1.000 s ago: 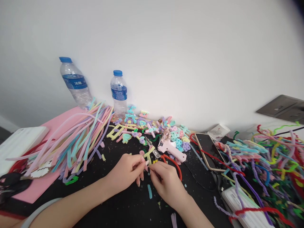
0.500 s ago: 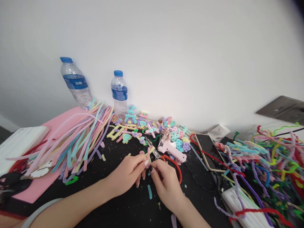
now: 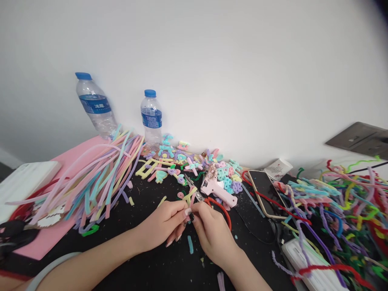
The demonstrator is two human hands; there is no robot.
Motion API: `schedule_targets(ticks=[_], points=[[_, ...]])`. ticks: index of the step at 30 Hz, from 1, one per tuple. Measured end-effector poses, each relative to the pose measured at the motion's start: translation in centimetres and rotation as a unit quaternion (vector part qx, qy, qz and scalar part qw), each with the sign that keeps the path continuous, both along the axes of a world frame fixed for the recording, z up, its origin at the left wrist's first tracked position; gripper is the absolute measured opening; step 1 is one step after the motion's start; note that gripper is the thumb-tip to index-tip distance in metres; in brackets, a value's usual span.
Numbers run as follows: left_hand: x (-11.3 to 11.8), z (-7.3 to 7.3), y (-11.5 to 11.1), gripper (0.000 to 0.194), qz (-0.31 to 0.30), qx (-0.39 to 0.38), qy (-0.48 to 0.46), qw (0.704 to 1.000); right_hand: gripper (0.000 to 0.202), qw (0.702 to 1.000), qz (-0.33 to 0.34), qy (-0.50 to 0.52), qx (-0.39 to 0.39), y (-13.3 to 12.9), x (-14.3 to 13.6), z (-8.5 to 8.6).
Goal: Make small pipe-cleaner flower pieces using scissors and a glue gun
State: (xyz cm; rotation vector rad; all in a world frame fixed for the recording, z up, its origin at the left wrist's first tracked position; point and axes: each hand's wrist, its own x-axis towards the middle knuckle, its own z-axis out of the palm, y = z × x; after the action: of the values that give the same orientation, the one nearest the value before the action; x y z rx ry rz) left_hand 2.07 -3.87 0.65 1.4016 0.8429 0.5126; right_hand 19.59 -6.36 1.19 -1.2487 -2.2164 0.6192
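My left hand (image 3: 162, 224) and my right hand (image 3: 214, 234) meet over the black tabletop, fingertips closed together. Between them they pinch short pastel pipe cleaner pieces; a yellow pipe cleaner (image 3: 189, 193) and a pink one stick up above the fingers. The pinched part is hidden by the fingers. Just beyond the hands lie scissors (image 3: 223, 209) with orange-red handles, blades pointing to the back left. A pink hot glue gun (image 3: 218, 191) rests behind the scissors. Below the fingertips is a loose teal pipe cleaner scrap (image 3: 190, 244).
Finished-looking pipe cleaner shapes (image 3: 169, 173) crowd the back edge along the wall. Two water bottles (image 3: 152, 119) stand there. Long pastel pipe cleaners (image 3: 103, 178) cover a pink sheet (image 3: 45, 238) at left. A phone (image 3: 263, 190) and a tangled pipe cleaner heap (image 3: 342, 214) occupy the right.
Both hands stay together, and my fingers have shifted slightly around the pieces. The pink piece shows less above the fingers, and the yellow one has changed its tilt.
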Motion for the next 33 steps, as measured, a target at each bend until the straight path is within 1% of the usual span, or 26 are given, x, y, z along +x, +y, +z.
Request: schedule_targets(ticks=[2,6,11,13,16,19,21,27,30,33], points=[[0.1,0.0,0.0,0.033,0.004,-0.024,-0.012,1.000,0.015,1.000,0.000,0.012,-0.004,0.0,0.0,0.0],[0.3,-0.2,-0.2,0.033,0.003,-0.049,-0.039,0.998,0.015,0.998,-0.005,0.066,-0.015,0.0,0.0,-0.2],[0.4,-0.6,-0.3,0.033,0.012,-0.044,-0.041,0.998,0.017,0.990,-0.023,0.126,-0.054,-0.1,-0.5,-0.3],[0.4,-0.5,-0.3,0.032,0.015,-0.038,-0.040,0.998,0.017,0.986,-0.023,0.150,-0.070,-0.1,-0.6,-0.4],[0.5,0.1,-0.5,0.030,0.014,-0.037,-0.051,0.998,0.018,0.982,-0.039,0.169,-0.081,-0.2,-0.8,-0.6],[0.6,0.7,-0.7,0.030,0.014,-0.022,-0.049,0.998,0.020,0.980,-0.081,0.169,-0.070,-0.3,-1.0,-0.9],[0.7,0.7,-0.9,0.030,0.022,-0.011,-0.042,0.999,0.022,0.979,-0.097,0.170,-0.064,-0.3,-1.1,-0.9],[1.1,-0.3,-1.2,0.032,0.078,0.039,-0.041,0.995,0.023,0.974,-0.086,0.193,-0.081,-0.6,-1.7,-0.8],[1.2,0.0,-1.3,0.032,0.085,0.059,-0.030,0.994,0.022,0.971,-0.104,0.200,-0.075,-0.8,-2.0,-0.8],[1.2,0.7,-1.3,0.033,0.074,0.085,0.003,0.994,0.021,0.967,-0.104,0.215,-0.090,-0.9,-2.2,-0.7]])
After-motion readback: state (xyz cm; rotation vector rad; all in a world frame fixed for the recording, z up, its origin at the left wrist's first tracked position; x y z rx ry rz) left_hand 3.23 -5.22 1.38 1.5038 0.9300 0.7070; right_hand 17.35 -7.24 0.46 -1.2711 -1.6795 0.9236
